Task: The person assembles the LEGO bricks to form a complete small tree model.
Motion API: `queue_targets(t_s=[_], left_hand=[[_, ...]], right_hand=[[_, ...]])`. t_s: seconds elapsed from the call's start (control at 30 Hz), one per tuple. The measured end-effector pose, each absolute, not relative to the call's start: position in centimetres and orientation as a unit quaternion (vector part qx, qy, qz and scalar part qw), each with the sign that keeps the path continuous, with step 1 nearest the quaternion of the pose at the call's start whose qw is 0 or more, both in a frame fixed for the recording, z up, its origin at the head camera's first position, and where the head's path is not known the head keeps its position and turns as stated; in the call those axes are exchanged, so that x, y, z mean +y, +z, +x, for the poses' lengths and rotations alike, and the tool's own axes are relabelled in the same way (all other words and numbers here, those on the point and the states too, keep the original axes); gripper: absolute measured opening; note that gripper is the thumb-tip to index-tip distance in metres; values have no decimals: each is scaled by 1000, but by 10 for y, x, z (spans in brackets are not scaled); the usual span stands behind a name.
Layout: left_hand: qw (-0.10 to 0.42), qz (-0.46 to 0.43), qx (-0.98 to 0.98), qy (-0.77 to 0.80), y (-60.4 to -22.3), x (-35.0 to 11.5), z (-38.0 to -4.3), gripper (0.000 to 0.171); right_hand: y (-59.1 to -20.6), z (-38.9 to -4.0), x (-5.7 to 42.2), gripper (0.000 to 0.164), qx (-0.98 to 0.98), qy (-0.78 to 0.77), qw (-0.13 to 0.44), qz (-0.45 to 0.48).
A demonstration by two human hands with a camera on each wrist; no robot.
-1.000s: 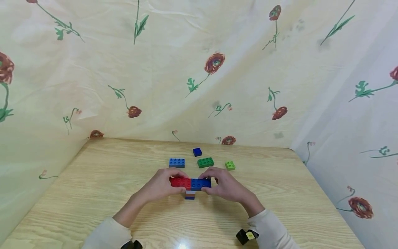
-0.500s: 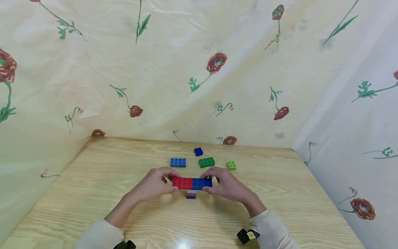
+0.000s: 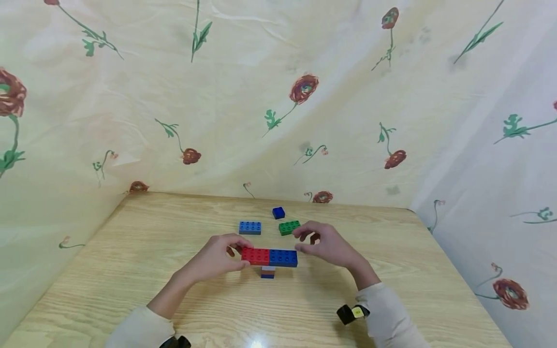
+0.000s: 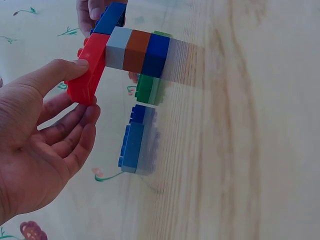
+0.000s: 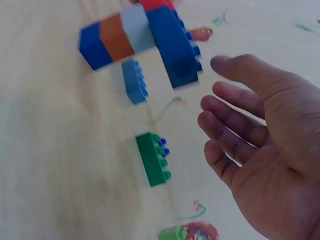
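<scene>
A red brick (image 3: 256,256) and a dark blue brick (image 3: 283,258) lie end to end on top of a short column. That column stacks a light grey brick (image 4: 118,47), an orange-brown brick (image 4: 135,51) and a blue brick (image 4: 156,55) at the bottom, on the table. With thumb and fingers, my left hand (image 3: 222,253) pinches the outer end of the red brick. My right hand (image 3: 324,243) is apart from the dark blue brick, up and to its right, with fingers loosely bent and holding nothing.
Behind the build lie a light blue brick (image 3: 250,228), a green brick (image 3: 289,227) and a small dark blue brick (image 3: 278,213). A lime green brick (image 5: 173,233) shows in the right wrist view. Flowered cloth (image 3: 235,96) hangs behind the wooden table (image 3: 152,232).
My right hand has let go of the dark blue brick and moved up and right, now covering the lime brick in the head view. My left hand has shifted slightly outward on the red brick.
</scene>
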State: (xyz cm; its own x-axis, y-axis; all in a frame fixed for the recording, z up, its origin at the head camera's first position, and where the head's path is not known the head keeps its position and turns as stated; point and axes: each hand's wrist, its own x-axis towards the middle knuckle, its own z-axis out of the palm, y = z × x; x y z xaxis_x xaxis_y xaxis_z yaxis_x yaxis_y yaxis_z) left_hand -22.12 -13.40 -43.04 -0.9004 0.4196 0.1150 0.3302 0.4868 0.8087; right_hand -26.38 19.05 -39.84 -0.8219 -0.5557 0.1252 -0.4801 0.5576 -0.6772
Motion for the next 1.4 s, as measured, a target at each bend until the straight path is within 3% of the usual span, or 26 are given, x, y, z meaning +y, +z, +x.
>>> queue_targets(t_s=[0.23, 0.63, 0.9, 1.4], left_hand=[[52, 210, 863, 457, -427, -131, -218, 29], [56, 207, 862, 458, -425, -132, -218, 28], [54, 214, 861, 458, -427, -133, -219, 29], [57, 210, 860, 461, -427, -132, -219, 29]], right_hand=[[-399, -297, 199, 32, 890, -385, 36, -244], [-417, -336, 191, 36, 896, -400, 81, -175], [-433, -347, 185, 38, 915, -368, 96, -137], [-437, -346, 179, 35, 929, -319, 104, -155]])
